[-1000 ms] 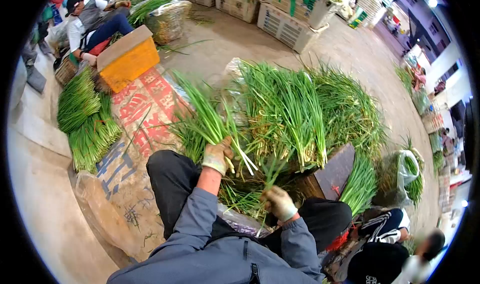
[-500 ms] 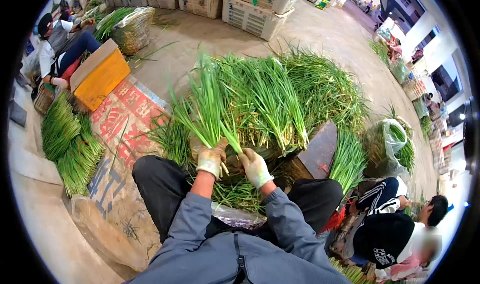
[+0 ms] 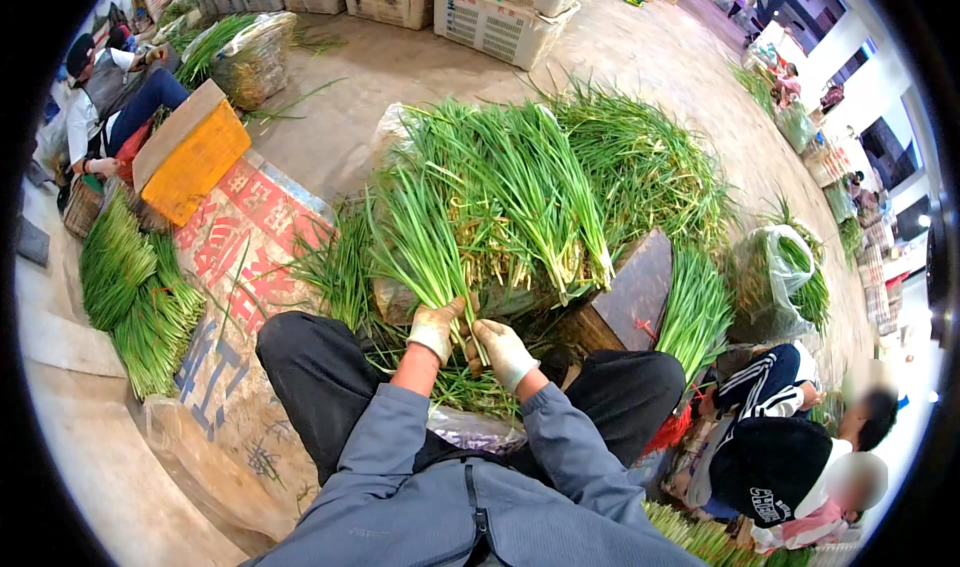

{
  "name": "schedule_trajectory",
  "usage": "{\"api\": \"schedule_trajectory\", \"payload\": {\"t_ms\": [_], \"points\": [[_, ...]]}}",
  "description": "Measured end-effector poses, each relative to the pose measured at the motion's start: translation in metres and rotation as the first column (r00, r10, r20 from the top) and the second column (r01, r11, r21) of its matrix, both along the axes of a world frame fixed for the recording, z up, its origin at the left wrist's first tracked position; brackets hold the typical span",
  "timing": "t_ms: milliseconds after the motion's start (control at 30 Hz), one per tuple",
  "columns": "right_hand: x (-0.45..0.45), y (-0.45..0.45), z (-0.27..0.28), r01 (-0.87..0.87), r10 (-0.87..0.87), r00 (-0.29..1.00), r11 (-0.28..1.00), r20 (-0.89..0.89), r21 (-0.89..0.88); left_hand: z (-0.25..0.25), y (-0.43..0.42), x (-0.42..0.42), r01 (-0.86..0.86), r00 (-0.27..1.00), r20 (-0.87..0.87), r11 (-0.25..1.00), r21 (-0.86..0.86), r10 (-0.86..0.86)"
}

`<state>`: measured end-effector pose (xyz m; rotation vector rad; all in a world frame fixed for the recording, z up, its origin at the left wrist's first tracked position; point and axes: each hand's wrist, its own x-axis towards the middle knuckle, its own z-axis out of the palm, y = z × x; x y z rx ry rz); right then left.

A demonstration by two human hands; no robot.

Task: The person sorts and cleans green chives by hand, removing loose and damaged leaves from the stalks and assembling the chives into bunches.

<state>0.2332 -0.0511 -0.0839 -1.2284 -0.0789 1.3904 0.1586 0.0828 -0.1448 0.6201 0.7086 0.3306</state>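
Observation:
Both hands wear pale, soiled gloves and meet in front of my knees. My left hand (image 3: 438,329) is closed round the lower stalks of a green bunch (image 3: 418,242), whose leaves point up and to the left. Close beside it, my right hand (image 3: 503,354) has its fingers pressed together at the white stalk ends; what it pinches is too small to make out. Behind the hands lies a large heap of long green stalks (image 3: 530,182). Loose leaves and a plastic bag (image 3: 475,429) are between my legs.
A dark board (image 3: 636,287) stands right of the heap, beside a tied bundle (image 3: 695,307). Further right is a filled plastic bag (image 3: 765,282). Bundles (image 3: 150,297) and an orange box (image 3: 200,167) are at left. People sit at upper left and lower right. Crates (image 3: 500,27) stand behind.
The held bunch has tipped lower over the heap, and both hands have come down slightly nearer my lap. My right hand has moved from the side to beside my left. The view has shifted right.

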Motion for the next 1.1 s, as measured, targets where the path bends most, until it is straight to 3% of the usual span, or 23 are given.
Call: {"api": "schedule_trajectory", "payload": {"t_ms": [33,67,100,167,233,300,333,367,433,467,500,533,567,633,667,700,733,767,800,833,867,967,1100], "points": [[-0.001,0.003,0.011,-0.049,0.092,0.911,0.992,0.402,-0.117,-0.002,-0.001,0.001,-0.038,0.997,-0.069,0.996,0.080,0.043],[-0.004,0.004,0.018,-0.043,0.209,0.664,0.969,0.718,-0.242,-0.004,-0.003,0.001,-0.065,0.987,-0.136,0.985,0.161,0.088],[-0.006,0.005,0.010,0.059,0.138,0.499,0.979,0.855,-0.193,0.004,-0.004,-0.001,-0.057,0.987,-0.139,0.985,0.162,0.080],[-0.001,0.006,-0.001,0.098,0.111,0.335,0.983,0.936,-0.152,0.029,-0.007,-0.001,-0.052,0.974,-0.205,0.977,0.205,0.094],[-0.001,0.006,-0.007,0.121,0.028,0.506,0.987,0.862,-0.103,0.035,-0.006,-0.002,-0.061,0.988,-0.123,0.964,0.258,0.095],[-0.001,0.006,-0.011,0.137,0.001,0.395,0.989,0.919,-0.060,0.032,-0.009,0.002,-0.177,0.983,0.011,0.942,0.284,0.181],[-0.001,0.007,-0.013,0.173,-0.064,0.409,0.985,0.910,-0.009,0.029,-0.008,0.003,-0.188,0.969,-0.095,0.933,0.307,0.226],[0.001,0.003,-0.014,0.181,-0.067,0.406,0.983,0.911,-0.009,0.023,-0.003,0.003,-0.177,0.977,-0.053,0.932,0.317,0.204],[0.002,-0.002,-0.005,0.275,0.030,0.411,0.949,0.911,-0.155,0.046,0.001,0.006,-0.363,0.931,0.121,0.915,0.178,0.345],[0.003,-0.009,-0.012,0.288,0.052,0.358,0.944,0.932,-0.164,0.042,0.013,0.002,-0.364,0.924,0.210,0.901,0.236,0.318],[0.008,-0.020,-0.020,0.158,0.276,0.415,0.917,0.867,-0.367,0.023,0.030,-0.001,-0.429,0.903,0.118,0.886,0.177,0.414],[0.011,-0.035,-0.043,-0.083,0.566,0.272,0.820,0.778,-0.567,0.050,0.033,-0.004,-0.515,0.854,0.123,0.854,0.069,0.505],[0.016,-0.049,-0.058,-0.277,0.778,0.063,0.615,0.625,-0.738,0.058,0.041,-0.004,-0.567,0.822,0.074,0.823,0.031,0.564],[0.029,-0.072,-0.053,-0.430,0.927,-0.058,0.312,0.371,-0.847,0.050,0.056,-0.013,-0.469,0.881,0.153,0.869,0.157,0.448],[0.041,-0.068,-0.054,-0.252,0.887,0.099,0.462,0.452,-0.851,0.050,0.055,-0.011,-0.497,0.862,0.157,0.864,0.076,0.482],[0.055,-0.064,-0.040,-0.049,0.692,0.172,0.717,0.701,-0.695,0.073,0.046,-0.014,-0.529,0.839,0.148,0.849,-0.005,0.524],[0.073,-0.059,-0.029,0.152,0.522,0.156,0.826,0.839,-0.543,0.095,0.039,-0.015,-0.506,0.853,0.153,0.863,0.005,0.499],[0.093,-0.050,-0.015,0.306,0.436,0.135,0.836,0.890,-0.456,0.080,0.045,-0.014,-0.478,0.855,0.165,0.871,-0.116,0.491],[0.114,-0.042,0.009,0.330,0.363,0.243,0.841,0.900,-0.428,0.057,0.053,-0.015,-0.385,0.868,0.277,0.911,-0.148,0.412],[0.128,-0.035,0.033,0.269,0.562,-0.062,0.805,0.825,-0.528,0.050,0.055,-0.016,-0.335,0.865,0.340,0.929,-0.159,0.370],[0.140,-0.027,0.051,0.352,0.457,0.104,0.814,0.883,-0.462,0.044,0.057,-0.017,-0.282,0.856,0.400,0.945,-0.167,0.326],[0.195,-0.030,0.043,0.537,0.372,0.023,0.778,0.928,-0.326,0.063,0.050,-0.011,-0.260,0.940,0.204,0.961,-0.097,0.275],[0.301,-0.043,0.015,0.527,0.469,0.224,0.679,0.854,-0.511,0.086,0.039,-0.015,-0.276,0.957,0.096,0.961,-0.006,0.275]]}}
